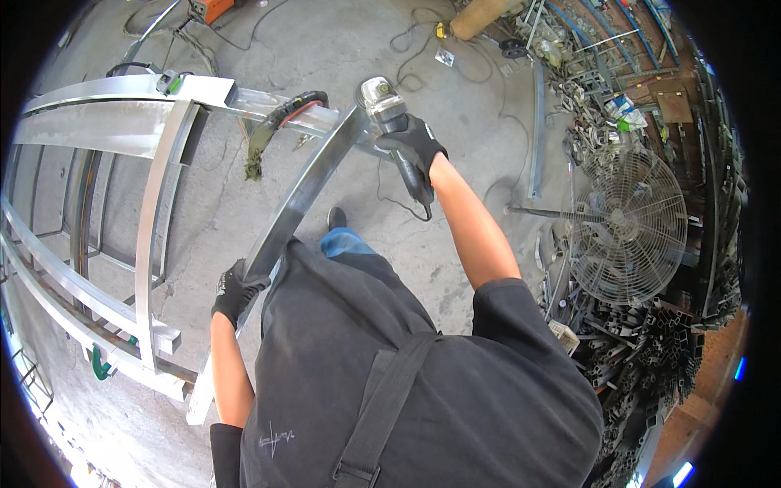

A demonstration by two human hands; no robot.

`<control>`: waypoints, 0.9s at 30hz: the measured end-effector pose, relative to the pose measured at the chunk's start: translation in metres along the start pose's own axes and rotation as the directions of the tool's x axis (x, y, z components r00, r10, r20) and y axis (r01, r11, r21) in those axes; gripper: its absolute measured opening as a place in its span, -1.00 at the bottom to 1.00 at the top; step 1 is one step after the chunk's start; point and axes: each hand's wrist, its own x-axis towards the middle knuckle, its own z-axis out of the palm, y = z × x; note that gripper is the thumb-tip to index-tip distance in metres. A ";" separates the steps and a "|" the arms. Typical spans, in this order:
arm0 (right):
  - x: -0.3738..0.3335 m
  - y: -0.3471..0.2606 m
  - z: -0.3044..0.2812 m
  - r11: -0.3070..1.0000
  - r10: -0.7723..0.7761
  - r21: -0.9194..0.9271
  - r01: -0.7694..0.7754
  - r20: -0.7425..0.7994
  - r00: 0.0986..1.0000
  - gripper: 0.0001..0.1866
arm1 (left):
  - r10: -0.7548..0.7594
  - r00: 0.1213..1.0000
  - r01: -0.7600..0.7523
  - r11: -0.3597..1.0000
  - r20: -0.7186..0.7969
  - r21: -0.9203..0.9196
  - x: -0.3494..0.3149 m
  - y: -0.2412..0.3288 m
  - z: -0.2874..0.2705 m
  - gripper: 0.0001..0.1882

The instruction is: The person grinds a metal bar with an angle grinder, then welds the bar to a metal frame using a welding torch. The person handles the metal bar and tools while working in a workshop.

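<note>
My right hand, in a black glove, is wrapped round the body of an angle grinder with a silver head. The grinder's disc meets or sits right beside the far end of a long grey metal tube; whether it touches, I cannot tell. This tube slants from the far end down toward my left side. Around its near part, my gloved left hand is closed. Close to the far end, the tube crosses a metal beam. A dark cord trails from the grinder's rear.
A welded metal frame stands at the left, with a green clamp low on it. Dark cable and a rag hang over the beam. At the right are a large wire-guard fan and stacked metal tubes. Cables cross the floor.
</note>
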 end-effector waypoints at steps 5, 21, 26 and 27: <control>0.005 0.005 0.023 1.000 0.008 0.020 -0.009 0.056 0.998 -0.46 | 0.045 0.999 -0.044 0.991 0.009 -0.124 0.009 -0.015 0.003 -0.65; 0.001 0.003 0.027 0.997 0.057 0.053 -0.058 0.031 0.998 -0.53 | 0.078 0.997 -0.076 0.993 0.016 -0.090 0.006 -0.017 0.003 -0.43; -0.005 0.012 0.031 1.000 0.015 -0.008 -0.015 0.057 0.998 -0.42 | -0.026 0.992 0.064 0.948 0.126 -0.310 0.000 -0.009 0.006 -0.41; -0.010 0.016 0.034 0.996 0.041 -0.082 -0.031 0.117 0.992 -0.37 | -0.038 0.989 0.088 0.925 0.143 -0.370 -0.001 -0.008 0.006 -0.41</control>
